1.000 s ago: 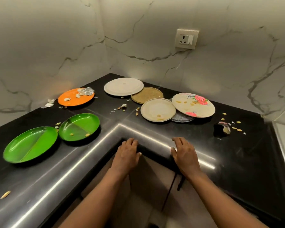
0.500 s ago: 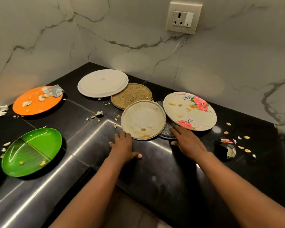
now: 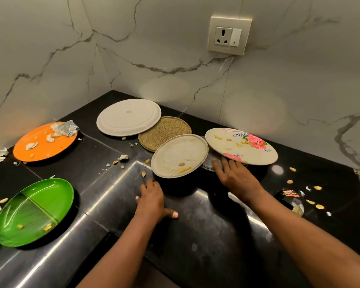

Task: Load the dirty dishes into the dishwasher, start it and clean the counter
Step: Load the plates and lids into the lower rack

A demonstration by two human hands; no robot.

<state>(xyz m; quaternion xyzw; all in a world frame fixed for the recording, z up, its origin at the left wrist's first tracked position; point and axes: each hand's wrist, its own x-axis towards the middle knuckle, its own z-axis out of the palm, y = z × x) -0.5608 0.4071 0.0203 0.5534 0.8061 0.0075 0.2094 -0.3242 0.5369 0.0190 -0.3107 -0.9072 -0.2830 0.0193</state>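
Dirty plates lie on the black corner counter (image 3: 195, 235). A cream plate (image 3: 179, 155) with crumbs sits tilted, its right edge propped on a dark glass plate (image 3: 208, 163). A floral plate (image 3: 241, 148) also overlaps that dark plate. My left hand (image 3: 152, 202) rests flat on the counter just in front of the cream plate, thumb spread out. My right hand (image 3: 235, 177) reaches with straight fingers to the near rim of the floral plate, fingertips touching the dark plate. Behind lie a speckled brown plate (image 3: 164, 132) and an upturned white plate (image 3: 129, 117).
An orange plate (image 3: 44, 142) with foil and scraps lies at the left, a divided green plate (image 3: 33, 210) nearer me. Nut shells and crumbs are scattered about. A crumpled dark wrapper (image 3: 293, 201) lies at the right. A wall socket (image 3: 229, 35) is above.
Both hands left the counter's front edge and moved forward to the plates. The camera came closer. My right hand's fingers now reach further under the floral plate's rim.
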